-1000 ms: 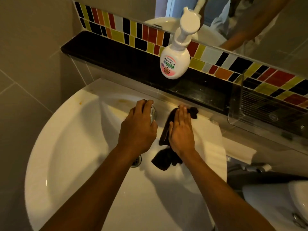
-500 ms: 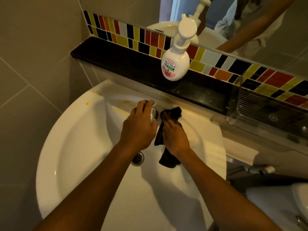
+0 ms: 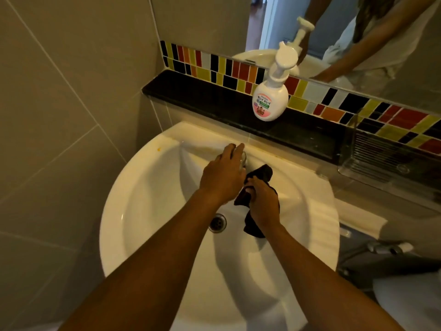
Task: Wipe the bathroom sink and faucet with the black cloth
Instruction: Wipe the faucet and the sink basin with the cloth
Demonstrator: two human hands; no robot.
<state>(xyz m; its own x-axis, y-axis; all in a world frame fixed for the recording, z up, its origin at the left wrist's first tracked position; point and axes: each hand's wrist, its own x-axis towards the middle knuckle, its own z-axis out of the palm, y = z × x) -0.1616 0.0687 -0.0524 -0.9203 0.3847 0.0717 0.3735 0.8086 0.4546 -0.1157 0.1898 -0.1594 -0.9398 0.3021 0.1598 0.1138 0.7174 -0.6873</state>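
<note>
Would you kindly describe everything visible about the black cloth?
The black cloth is a small, soft, dark fabric rag, crumpled and bunched. The right hand grips its middle; one end pokes up beside the faucet, the other hangs down into the white sink basin, right of the drain. The left hand covers the faucet beside it.

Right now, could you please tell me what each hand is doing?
Left hand: closed over the faucet.
Right hand: closed on the black cloth.

キレイキレイ on soap bottle (image 3: 270, 101)
</note>
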